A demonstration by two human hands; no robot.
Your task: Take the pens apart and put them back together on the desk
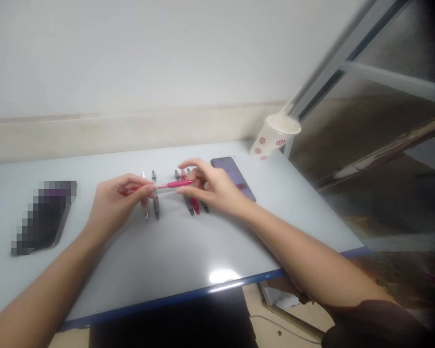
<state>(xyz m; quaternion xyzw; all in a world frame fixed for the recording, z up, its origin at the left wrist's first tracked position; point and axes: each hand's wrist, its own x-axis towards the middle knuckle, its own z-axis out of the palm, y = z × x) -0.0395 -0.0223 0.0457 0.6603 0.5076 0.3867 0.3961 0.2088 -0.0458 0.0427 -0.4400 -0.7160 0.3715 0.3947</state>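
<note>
A pink pen [180, 183] is held level above the table, its clear barrel toward the left. My left hand [121, 198] is closed on that barrel between thumb and fingers. At the pen's pink grip end is my right hand [212, 186], thumb and index finger apart; whether its curled fingers touch the tip I cannot tell. Under the left fingers lie a white pen [147, 215] and a grey pen [156, 208], side by side. Beneath the right hand are a red pen [195, 207] and dark pens [189, 207], partly hidden by the fingers.
A phone [235, 176] lies just beyond my right wrist. A dark phone [49, 222], partly pixelated, is at the left. A white paper cup [271, 137] with red flower prints stands at the back right corner. The table [159, 270] has a blue front edge and meets a wall behind.
</note>
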